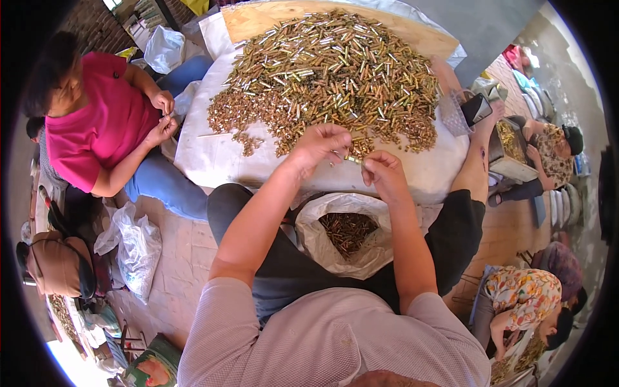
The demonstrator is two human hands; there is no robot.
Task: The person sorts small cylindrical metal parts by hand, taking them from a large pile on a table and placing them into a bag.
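Left hand (319, 147): grip closed to a pinch, thumb and fingers on one end of a small gold-coloured metal piece (352, 159). Right hand (385, 170): grip also pinched, fingertips on the other end. Piece sits between the two hands, above the near edge of the white-covered surface (209, 161). Big pile of similar metal pieces (335, 71) on the surface, just beyond the hands. Open white sack (314, 250) below, between the person's knees, dark brownish pieces (348, 233) inside. Co-worker in pink shirt (97, 122) sits left of the surface, hands close together.
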